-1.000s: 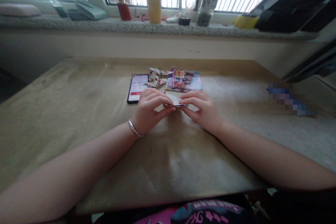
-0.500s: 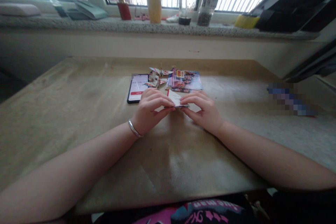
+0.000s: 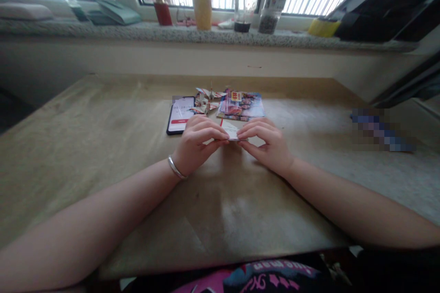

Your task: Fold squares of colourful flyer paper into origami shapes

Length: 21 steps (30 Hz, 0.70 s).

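Observation:
Between my hands is a small piece of folded paper (image 3: 231, 131), white with a red edge at its upper left. My left hand (image 3: 201, 139), with a silver bangle on the wrist, pinches the paper's left side between thumb and fingers. On the right side, my right hand (image 3: 264, 141) pinches it in the same way. Fingers cover both ends of the paper. Just beyond it lie several folded paper cranes (image 3: 205, 102), touching or overlapping one another. A phone (image 3: 178, 116) with a lit screen lies beside them, partly behind my left hand.
Colourful printed sheets (image 3: 244, 104) lie stacked behind my right hand. A blurred blue item (image 3: 381, 132) rests at the table's right. The table (image 3: 144, 219) meets a wall below a stone windowsill (image 3: 127, 32) holding a red bottle (image 3: 162, 11), jars and a black bag (image 3: 381, 9).
Both hands stay almost in place on the folded paper. Its visible white face looks slightly flatter and smaller, and my right fingers have shifted a little to the right.

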{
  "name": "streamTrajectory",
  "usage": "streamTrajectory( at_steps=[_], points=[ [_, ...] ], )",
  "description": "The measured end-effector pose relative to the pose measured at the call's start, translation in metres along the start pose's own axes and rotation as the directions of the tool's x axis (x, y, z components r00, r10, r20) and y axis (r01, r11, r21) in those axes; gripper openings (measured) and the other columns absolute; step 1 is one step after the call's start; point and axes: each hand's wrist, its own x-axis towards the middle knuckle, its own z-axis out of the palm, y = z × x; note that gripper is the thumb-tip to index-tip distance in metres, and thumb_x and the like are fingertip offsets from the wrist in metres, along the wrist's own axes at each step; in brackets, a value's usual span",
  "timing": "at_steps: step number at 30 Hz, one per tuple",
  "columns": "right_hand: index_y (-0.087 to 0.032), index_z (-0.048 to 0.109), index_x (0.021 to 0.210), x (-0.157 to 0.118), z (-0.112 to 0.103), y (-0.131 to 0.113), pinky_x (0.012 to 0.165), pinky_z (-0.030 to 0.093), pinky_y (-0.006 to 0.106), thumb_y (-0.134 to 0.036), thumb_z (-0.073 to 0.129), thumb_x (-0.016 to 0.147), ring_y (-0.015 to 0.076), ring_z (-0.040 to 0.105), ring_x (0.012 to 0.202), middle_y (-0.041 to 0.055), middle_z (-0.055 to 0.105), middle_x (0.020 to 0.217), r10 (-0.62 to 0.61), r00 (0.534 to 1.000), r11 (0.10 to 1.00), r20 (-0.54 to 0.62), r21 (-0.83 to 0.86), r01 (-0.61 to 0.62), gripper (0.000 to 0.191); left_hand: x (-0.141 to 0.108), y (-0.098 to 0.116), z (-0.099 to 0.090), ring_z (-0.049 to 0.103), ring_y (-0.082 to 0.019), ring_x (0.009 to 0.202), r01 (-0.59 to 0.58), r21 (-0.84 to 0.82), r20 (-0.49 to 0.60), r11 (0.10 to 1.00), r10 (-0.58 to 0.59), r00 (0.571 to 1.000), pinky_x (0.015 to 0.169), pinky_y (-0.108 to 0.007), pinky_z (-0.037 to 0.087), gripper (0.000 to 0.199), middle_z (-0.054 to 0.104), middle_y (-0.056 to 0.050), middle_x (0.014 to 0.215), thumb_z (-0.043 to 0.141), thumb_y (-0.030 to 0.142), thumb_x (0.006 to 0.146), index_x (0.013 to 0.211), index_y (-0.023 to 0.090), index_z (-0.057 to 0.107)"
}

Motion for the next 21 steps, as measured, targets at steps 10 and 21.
streamTrajectory(
  at_steps=[10,21],
  points=[
    [-0.025,0.058,0.078,-0.0021,0.0004,0.0008,0.084,0.05,0.04,-0.023,0.064,0.082,0.0185,0.065,0.085,0.0013,0.072,0.085,0.035,0.999,0.999,-0.025,0.017,-0.035,0.007,-0.0007,-0.001,-0.0002,0.065,-0.015,0.076,0.036,-0.035,-0.009,0.999,-0.036,0.999,0.081,-0.037,0.047,0.012,0.073,-0.001,0.079,0.067,0.032,0.084,0.077,0.023,0.068],
    [-0.025,0.056,0.079,-0.0011,0.0011,-0.0009,0.083,0.05,0.04,-0.015,0.06,0.078,0.0191,0.064,0.086,0.0014,0.072,0.086,0.068,0.997,0.998,-0.034,0.016,-0.067,0.011,-0.002,-0.002,0.0018,0.066,-0.016,0.076,0.082,-0.08,-0.029,0.993,-0.085,0.996,0.078,-0.037,0.049,0.014,0.073,-0.002,0.079,0.068,0.033,0.083,0.075,0.021,0.067]
  ],
)
